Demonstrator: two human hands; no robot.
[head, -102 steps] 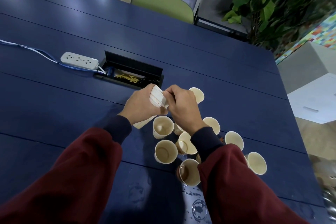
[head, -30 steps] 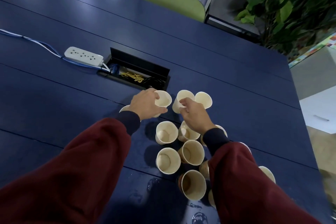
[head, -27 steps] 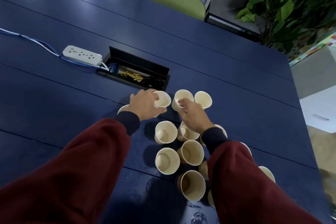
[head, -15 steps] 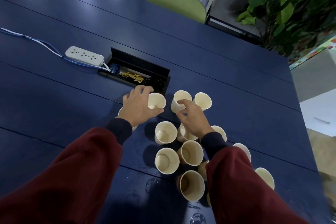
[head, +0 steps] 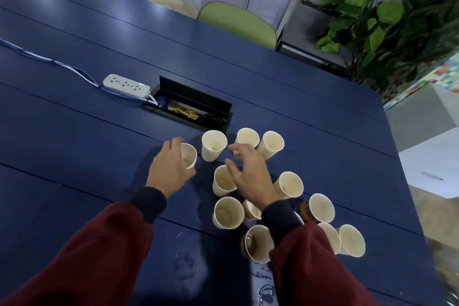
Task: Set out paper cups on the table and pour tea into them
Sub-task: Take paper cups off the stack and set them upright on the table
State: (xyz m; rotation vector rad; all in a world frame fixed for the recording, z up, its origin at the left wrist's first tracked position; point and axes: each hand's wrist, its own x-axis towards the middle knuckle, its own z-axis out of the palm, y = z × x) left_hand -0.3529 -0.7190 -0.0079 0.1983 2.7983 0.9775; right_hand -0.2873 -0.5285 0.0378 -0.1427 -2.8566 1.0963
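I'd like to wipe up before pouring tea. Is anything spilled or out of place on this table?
Yes: wet droplets and ring marks glisten on the blue table at the near edge, just before the nearest paper cup. The cups stand upright but bunched unevenly; none looks tipped.

**No legible text in view**

No lettering, brand, number or sign can be read. The paper cups [head: 214, 143] are seen as plain cream surfaces. Any marking on the white power strip [head: 126, 85] is too small to be made out. A dark patterned surface [head: 304, 207] is glimpsed between the cups, but it is too blurred to be read. Only coloured squares are shown on the mosaic panel [head: 444, 74] at the right edge.
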